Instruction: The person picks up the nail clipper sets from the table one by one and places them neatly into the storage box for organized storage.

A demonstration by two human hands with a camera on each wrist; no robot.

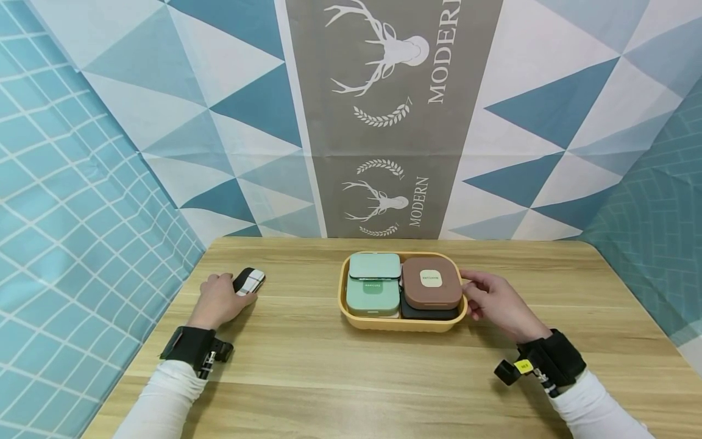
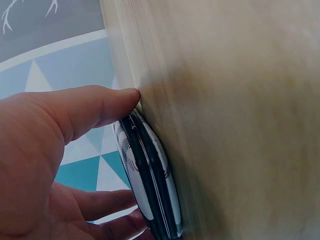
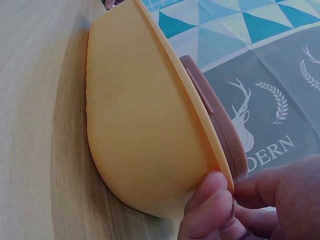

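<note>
On the left of the table, my left hand [image 1: 219, 299] holds a small black-and-white patterned case [image 1: 250, 281] by its side. In the left wrist view, the thumb lies at one end of this case [image 2: 150, 175] and the fingers curl around behind it; a metal seam runs along its edge. My right hand [image 1: 499, 302] pinches the right rim of a yellow plastic basket [image 1: 378, 323]. Inside the basket are a brown square case [image 1: 430, 296] over a black one [image 1: 428, 314], and a mint-green case [image 1: 373, 299] with a glossy green case [image 1: 375, 266] behind it.
The wooden table [image 1: 307, 378] extends to a wall hung with patterned cloth [image 1: 384, 134] at the back. Blue tiled-pattern cloth [image 1: 71, 213] hangs along the left side. Bare wood lies between the basket and my left hand.
</note>
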